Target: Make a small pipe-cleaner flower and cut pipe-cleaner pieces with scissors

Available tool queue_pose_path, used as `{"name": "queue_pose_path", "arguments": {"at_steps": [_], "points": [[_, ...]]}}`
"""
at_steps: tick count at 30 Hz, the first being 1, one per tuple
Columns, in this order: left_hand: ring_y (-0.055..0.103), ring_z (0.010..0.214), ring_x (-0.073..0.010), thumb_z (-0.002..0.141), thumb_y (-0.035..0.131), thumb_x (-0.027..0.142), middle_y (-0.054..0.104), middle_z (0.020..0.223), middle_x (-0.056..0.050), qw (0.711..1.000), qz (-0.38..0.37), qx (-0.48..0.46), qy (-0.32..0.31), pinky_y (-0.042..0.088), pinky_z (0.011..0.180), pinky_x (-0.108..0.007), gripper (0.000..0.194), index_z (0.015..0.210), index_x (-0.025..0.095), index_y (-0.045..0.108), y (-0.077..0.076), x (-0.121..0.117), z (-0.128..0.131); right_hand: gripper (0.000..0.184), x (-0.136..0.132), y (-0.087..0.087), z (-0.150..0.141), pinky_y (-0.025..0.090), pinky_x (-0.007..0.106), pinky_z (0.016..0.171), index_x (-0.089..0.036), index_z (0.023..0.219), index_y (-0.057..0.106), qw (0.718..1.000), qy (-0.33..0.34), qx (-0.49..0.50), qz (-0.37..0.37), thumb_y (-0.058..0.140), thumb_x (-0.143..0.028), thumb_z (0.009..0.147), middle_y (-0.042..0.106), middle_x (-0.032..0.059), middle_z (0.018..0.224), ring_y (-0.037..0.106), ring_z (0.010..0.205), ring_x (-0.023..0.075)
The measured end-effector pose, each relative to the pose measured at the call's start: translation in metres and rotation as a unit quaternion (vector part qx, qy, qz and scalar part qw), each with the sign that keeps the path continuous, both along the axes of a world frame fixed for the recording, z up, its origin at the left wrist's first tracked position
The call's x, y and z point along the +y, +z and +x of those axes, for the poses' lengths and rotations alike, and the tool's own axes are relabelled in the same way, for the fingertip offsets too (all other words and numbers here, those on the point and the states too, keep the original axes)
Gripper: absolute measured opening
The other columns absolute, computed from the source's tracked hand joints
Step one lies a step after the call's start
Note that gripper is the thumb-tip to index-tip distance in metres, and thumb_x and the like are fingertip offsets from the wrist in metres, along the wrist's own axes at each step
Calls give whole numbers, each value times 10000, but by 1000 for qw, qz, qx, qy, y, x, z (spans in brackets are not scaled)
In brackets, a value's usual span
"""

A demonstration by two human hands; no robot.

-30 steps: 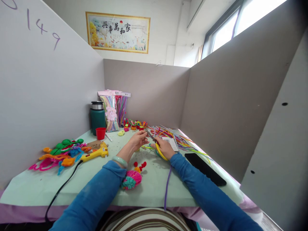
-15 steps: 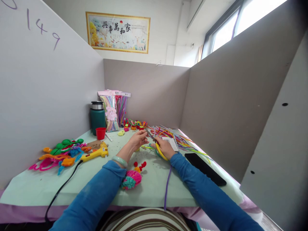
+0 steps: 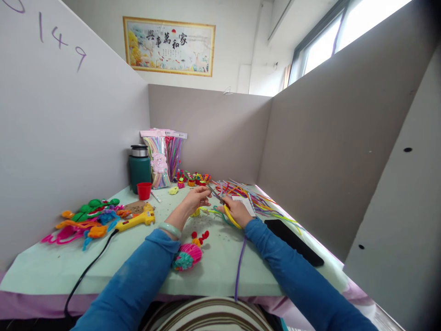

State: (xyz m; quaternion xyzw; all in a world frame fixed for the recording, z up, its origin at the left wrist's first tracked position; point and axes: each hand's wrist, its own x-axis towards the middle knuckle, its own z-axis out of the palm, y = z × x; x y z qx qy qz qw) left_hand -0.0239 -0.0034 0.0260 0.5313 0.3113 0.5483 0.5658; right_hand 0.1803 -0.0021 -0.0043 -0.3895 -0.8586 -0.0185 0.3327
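My right hand (image 3: 236,209) is closed round the yellow handles of a pair of scissors (image 3: 223,208), whose grey blades point up and left toward my left hand. My left hand (image 3: 197,197) is raised a little above the table with its fingertips pinched together on a small piece that I cannot make out, right at the blade tips. A thin green and yellow pipe cleaner (image 3: 210,210) lies on the table between the two hands. A pink and teal fuzzy craft piece with red balls (image 3: 189,254) sits just under my left forearm.
A yellow glue gun (image 3: 138,220) with a black cord lies at left, beside a heap of colourful fuzzy shapes (image 3: 87,219). A green flask (image 3: 139,168), a red cup (image 3: 144,191) and bagged pipe cleaners (image 3: 164,157) stand at the back. Loose pipe cleaners (image 3: 257,197) and a black phone (image 3: 292,235) lie right. Grey partitions enclose the table.
My left hand has lifted slightly and moved a little away from me, its pinch staying at the scissor tips. My right hand and the scissors have barely shifted.
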Motion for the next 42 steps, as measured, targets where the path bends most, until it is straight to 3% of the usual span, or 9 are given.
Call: {"name": "queue_pose_path", "arguments": {"at_steps": [4, 10, 19, 32, 38, 42], "points": [[503, 426, -50, 634, 794, 297, 604, 671, 5, 1000, -9, 2, 9, 544, 547, -285, 315, 791, 134, 576, 0, 0, 0, 307, 1, 0, 2, 355, 238, 610, -202, 947, 558, 999, 6, 38, -28, 427, -477, 911, 602, 11, 769, 552, 683, 150], [505, 423, -58, 644, 784, 268, 598, 640, 4, 999, -23, -7, 25, 544, 543, -292, 287, 799, 135, 583, 0, 2, 0, 299, -3, 1, 2, 345, 246, 611, -208, 993, 552, 1000, -7, -2, -21, 455, -475, 898, 617, 29, 848, 544, 713, 156], [512, 462, -68, 614, 788, 336, 587, 649, 4, 997, 31, 61, 35, 542, 538, -288, 328, 740, 144, 553, 2, -2, -1, 304, -4, 2, 2, 334, 245, 602, -202, 990, 555, 1000, 6, -16, -2, 461, -476, 903, 614, 30, 853, 524, 685, 140], [497, 460, -61, 636, 768, 338, 573, 661, 16, 995, 57, 78, 23, 547, 553, -303, 320, 751, 152, 535, 4, -4, -2, 315, -4, 5, 3, 351, 239, 611, -195, 980, 572, 999, 31, -8, -12, 449, -476, 906, 613, 29, 818, 535, 693, 144], [500, 448, -58, 643, 778, 312, 575, 650, 14, 998, 44, 49, 7, 549, 562, -303, 296, 756, 138, 567, 3, -3, -2, 312, -2, 5, 3, 370, 236, 623, -191, 950, 580, 999, 39, 1, -28, 453, -472, 905, 621, 26, 788, 552, 682, 146], [527, 442, -69, 707, 734, 239, 646, 722, -52, 1000, -3, 22, 3, 553, 568, -307, 194, 776, 104, 612, 3, 0, -2, 326, 3, 1, 4, 364, 232, 608, -192, 914, 585, 999, 34, 13, -31, 460, -492, 894, 614, 17, 758, 541, 649, 139]]}}
